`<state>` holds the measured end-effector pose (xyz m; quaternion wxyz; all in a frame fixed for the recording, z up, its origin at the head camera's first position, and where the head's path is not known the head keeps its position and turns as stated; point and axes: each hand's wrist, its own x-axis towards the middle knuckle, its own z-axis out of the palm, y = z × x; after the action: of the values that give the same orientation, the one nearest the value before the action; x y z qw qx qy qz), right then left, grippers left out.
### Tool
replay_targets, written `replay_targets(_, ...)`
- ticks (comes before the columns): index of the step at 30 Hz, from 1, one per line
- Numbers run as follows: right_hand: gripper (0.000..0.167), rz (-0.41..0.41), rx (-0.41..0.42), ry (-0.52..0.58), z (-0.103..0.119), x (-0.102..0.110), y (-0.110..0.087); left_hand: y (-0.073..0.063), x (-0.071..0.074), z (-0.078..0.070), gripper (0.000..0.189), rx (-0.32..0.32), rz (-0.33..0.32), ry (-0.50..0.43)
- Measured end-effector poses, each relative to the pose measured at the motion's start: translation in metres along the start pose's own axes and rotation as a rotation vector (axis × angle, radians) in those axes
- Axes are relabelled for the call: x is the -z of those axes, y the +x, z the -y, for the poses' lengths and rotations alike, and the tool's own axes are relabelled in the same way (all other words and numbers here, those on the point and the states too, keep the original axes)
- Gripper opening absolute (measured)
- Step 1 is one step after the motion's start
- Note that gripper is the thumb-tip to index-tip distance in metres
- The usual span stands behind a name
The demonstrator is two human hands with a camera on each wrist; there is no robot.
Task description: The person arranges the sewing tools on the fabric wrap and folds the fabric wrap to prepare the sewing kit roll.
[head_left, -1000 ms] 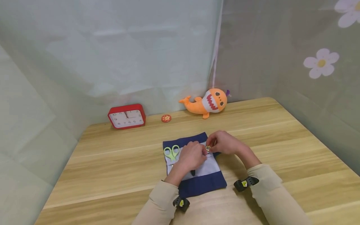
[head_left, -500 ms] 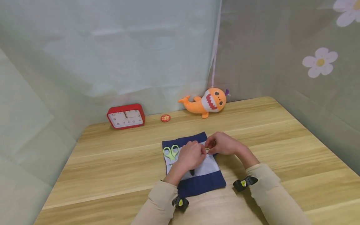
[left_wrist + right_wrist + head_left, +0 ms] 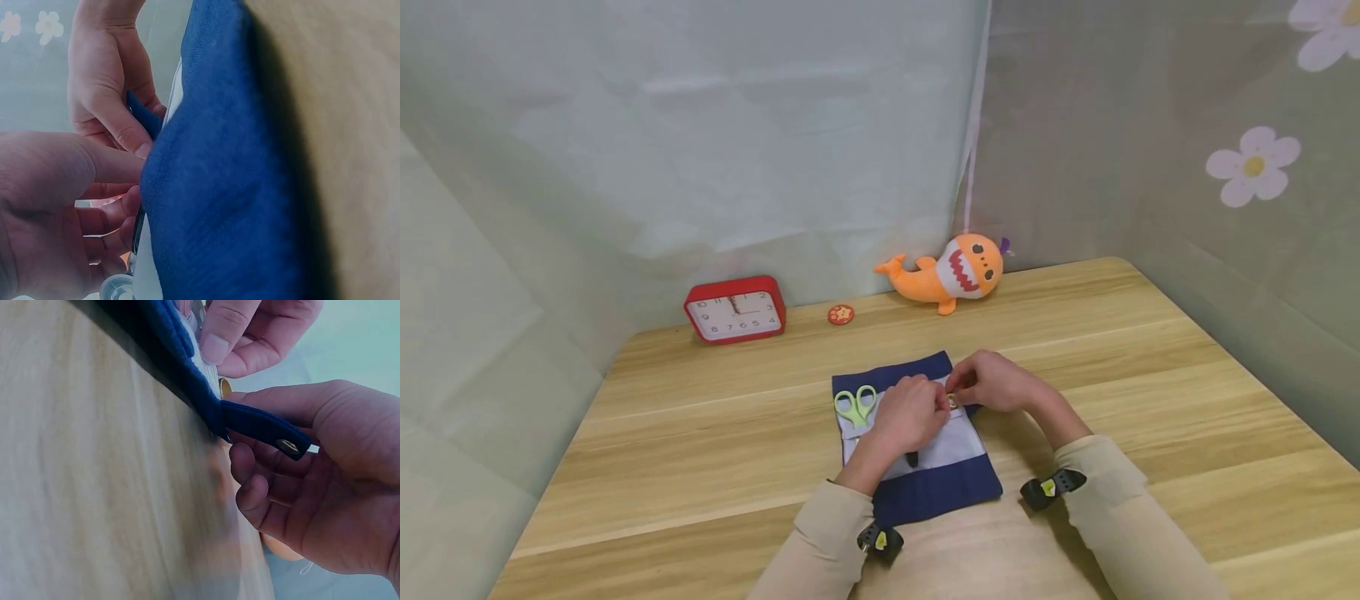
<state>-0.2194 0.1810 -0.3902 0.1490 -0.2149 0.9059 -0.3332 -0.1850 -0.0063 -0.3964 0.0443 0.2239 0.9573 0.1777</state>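
A navy and pale-grey cloth tool roll (image 3: pixel 936 493) lies unrolled on the table. In the head view my left hand (image 3: pixel 912 414) is over its middle, its thumb and finger pinching the pale fabric near the right side. Beside it my right hand (image 3: pixel 997 382) pinches a small gold-rimmed round piece (image 3: pixel 952 401) against that fabric; fingers hide most of it. Green-handled scissors (image 3: pixel 855 407) sit in a pocket at the left. A black tip (image 3: pixel 912 459) shows below my left hand. A navy strap with a metal snap (image 3: pixel 265 429) passes by my right fingers in the right wrist view.
Along the table's back edge stand a red clock (image 3: pixel 735 311) and an orange plush shark (image 3: pixel 951 273), with a red round badge (image 3: pixel 841 314) between them. Cloth backdrops (image 3: pixel 737 150) rise behind the wooden table (image 3: pixel 700 450).
My right fingers have brought the round piece slightly lower against the pale fabric, and it has turned, showing less of its face. My left hand stays in place.
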Motion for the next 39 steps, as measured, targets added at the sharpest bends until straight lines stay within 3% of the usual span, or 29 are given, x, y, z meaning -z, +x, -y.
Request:
replay_targets(22, 0.009, -0.003, 0.01, 0.006, 0.0031, -0.0004, -0.0004, 0.0002, -0.0021, -0.0009, 0.015, 0.03, 0.018, 0.019)
replay_targets(33, 0.005, 0.017, -0.002, -0.003, 0.002, -0.0022, -0.0005, 0.0005, -0.0052, -0.0028, 0.017, 0.037, 0.031, 0.088)
replay_targets(39, 0.023, 0.051, 0.003, -0.015, 0.0007, -0.0005, -0.0024, 0.0015, -0.0065, -0.0032, 0.021, 0.036, 0.04, 0.13)
